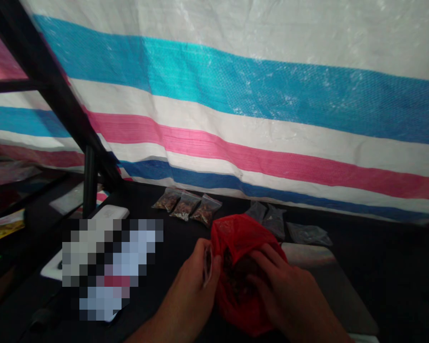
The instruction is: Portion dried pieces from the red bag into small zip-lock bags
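The left hand (195,274), in the head view, is closed on a small clear bag (208,269) beside the open red bag (245,231) on the black table (171,247); the right hand (289,281) has bent fingers inside the red bag, whether gripping I cannot tell. Three filled bags (186,206) lie behind; the right hand partly blocks a grey slab (334,286)

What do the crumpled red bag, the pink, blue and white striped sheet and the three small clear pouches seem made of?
The red bag: probably thin, slightly glossy plastic film, judging by its soft creases. The striped sheet: likely woven plastic, semi-glossy, with a fine weave texture and glints. The three pouches: seemingly smooth, shiny plastic film, since brownish contents show through.
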A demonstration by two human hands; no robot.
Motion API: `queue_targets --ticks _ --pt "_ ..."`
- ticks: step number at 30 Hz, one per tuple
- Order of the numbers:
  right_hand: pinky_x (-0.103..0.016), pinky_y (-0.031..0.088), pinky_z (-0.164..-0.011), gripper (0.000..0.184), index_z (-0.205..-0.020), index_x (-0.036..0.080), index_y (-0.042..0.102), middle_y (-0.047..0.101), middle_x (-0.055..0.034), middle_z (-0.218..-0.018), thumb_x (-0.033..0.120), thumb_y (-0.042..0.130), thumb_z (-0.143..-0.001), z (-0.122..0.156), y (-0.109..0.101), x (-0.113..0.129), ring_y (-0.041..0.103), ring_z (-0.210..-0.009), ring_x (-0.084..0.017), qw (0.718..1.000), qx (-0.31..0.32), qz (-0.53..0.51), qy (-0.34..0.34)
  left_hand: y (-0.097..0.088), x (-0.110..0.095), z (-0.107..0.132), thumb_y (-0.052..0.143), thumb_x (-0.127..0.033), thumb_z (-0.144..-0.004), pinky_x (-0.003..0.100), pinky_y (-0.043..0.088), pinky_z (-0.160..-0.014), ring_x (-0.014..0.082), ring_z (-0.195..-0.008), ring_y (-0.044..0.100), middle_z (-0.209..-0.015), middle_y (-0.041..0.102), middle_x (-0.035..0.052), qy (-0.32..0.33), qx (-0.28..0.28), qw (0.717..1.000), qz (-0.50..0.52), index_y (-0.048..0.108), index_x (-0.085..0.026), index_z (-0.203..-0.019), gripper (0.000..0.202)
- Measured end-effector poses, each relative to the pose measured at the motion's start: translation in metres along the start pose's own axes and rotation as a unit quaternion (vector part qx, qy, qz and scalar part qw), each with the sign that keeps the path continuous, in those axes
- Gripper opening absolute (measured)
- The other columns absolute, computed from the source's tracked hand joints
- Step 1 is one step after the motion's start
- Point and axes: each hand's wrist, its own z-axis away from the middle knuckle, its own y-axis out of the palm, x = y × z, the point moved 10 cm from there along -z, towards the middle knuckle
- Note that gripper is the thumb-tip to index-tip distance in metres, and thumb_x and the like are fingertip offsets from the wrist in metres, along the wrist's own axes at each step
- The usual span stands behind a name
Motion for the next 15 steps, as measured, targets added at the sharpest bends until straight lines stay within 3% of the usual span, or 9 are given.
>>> queue_targets --ticks 4,9,12,15 --pt "-0.035 0.063 -0.059 0.029 -0.118 0.024 0.066 0.073 -0.0081 -0.124 0.019 0.063 -0.090 -0.003 0.014 -0.002 0.078 -0.078 -0.026 0.999 0.033 -0.014 0.031 0.008 0.006 -0.006 0.052 -0.044 -0.101 0.026 0.049 -0.073 0.0171 -0.078 0.058 -0.086 0.063 -0.0001 0.021 0.028 0.997 0.069 0.057 -0.023 -0.097 0.022" --pt "-0.037 0.061 -0.067 0.031 -0.119 0.026 0.065 0.070 -0.0076 -0.127 0.015 0.054 -0.092 -0.003 0.018 0.001 0.077 -0.085 -0.026 0.992 0.054 -0.102 0.051 0.013 0.009 -0.010 0.055 -0.040 -0.100 0.028 0.051 -0.080 0.0168 -0.087 0.059 -0.093 0.064 0.0012 0.024 0.040 0.982 0.182 0.057 -0.022 -0.096 0.018" --pt "-0.037 0.059 -0.076 0.026 -0.112 0.025 0.067 0.074 -0.0052 -0.116 0.015 0.056 -0.090 -0.003 0.013 -0.007 0.076 -0.090 -0.025 0.973 0.043 -0.202 0.099 0.009 0.003 -0.010 0.056 -0.038 -0.099 0.028 0.051 -0.082 0.0169 -0.087 0.059 -0.092 0.063 0.0008 0.031 0.031 0.985 0.169 0.057 -0.023 -0.095 0.016" --pt "-0.035 0.056 -0.089 0.028 -0.115 0.028 0.066 0.076 -0.0014 -0.113 0.018 0.059 -0.090 -0.002 0.007 -0.012 0.073 -0.101 -0.022 0.938 0.019 -0.320 0.129 -0.001 -0.007 -0.009 0.054 -0.036 -0.100 0.029 0.050 -0.078 0.0173 -0.083 0.058 -0.090 0.060 0.0005 0.069 -0.008 0.995 0.078 0.057 -0.023 -0.098 0.013"
